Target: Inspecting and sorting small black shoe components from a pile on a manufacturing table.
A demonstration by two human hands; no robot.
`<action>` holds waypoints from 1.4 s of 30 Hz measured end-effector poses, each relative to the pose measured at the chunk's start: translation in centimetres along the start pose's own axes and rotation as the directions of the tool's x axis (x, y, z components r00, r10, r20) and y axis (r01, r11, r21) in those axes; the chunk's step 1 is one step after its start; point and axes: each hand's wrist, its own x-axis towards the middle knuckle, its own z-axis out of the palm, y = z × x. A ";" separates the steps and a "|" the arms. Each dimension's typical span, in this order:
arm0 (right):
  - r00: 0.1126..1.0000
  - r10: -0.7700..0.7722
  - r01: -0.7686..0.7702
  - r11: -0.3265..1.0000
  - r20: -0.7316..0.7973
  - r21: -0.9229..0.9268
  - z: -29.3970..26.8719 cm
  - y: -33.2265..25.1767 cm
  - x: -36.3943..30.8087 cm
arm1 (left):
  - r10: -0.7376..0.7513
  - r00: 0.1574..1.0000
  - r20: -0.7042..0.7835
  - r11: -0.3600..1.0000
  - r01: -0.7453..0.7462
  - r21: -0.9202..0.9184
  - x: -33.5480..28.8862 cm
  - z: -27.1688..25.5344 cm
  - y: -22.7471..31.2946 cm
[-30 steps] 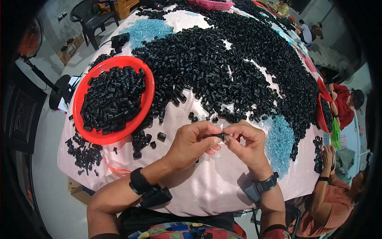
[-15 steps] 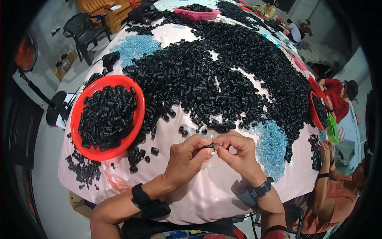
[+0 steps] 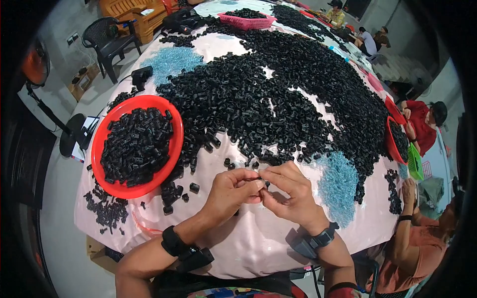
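My left hand (image 3: 232, 192) and my right hand (image 3: 293, 198) meet over the pale pink cloth, fingertips pinched together. Between them shows a bit of a small black plastic part (image 3: 267, 184), mostly hidden by the fingers. Just beyond the hands spreads a large heap of black plastic pieces (image 3: 213, 99), short and tube-like. To the right of my right hand lies a pile of small clear bluish pieces (image 3: 338, 188). On the left, a round red basin (image 3: 175, 149) is filled with black pieces.
Small black pin-like parts (image 3: 107, 211) lie below the basin, near loose black pieces (image 3: 194, 187). A pink basket (image 3: 248, 22) stands at the far end. At right, a co-worker in orange (image 3: 417, 248) and another in red (image 3: 425, 124) sit near a red basin (image 3: 396, 144).
My right hand's fingers have shifted slightly left and closer over the left fingertips, covering more of the black part. The view has moved a little.
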 end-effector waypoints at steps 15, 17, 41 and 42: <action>0.997 0.081 -0.081 0.996 0.019 0.046 0.7 0.2 -0.2 | -0.107 0.988 0.113 0.992 0.113 -0.049 -0.1 0.4 0.8; 0.997 0.076 -0.076 0.996 0.018 0.037 0.6 0.3 -0.3 | -0.095 0.987 0.126 0.995 0.099 -0.028 -0.3 0.7 1.1; 0.999 -0.018 0.018 1.000 -0.034 0.010 -0.5 0.2 -0.1 | -0.131 0.987 0.093 0.991 0.133 -0.020 -0.5 0.4 1.8; 0.999 -0.018 0.017 1.000 -0.037 -0.022 -0.6 0.0 -0.2 | -0.106 0.994 0.031 0.993 0.105 0.045 -0.7 0.4 1.9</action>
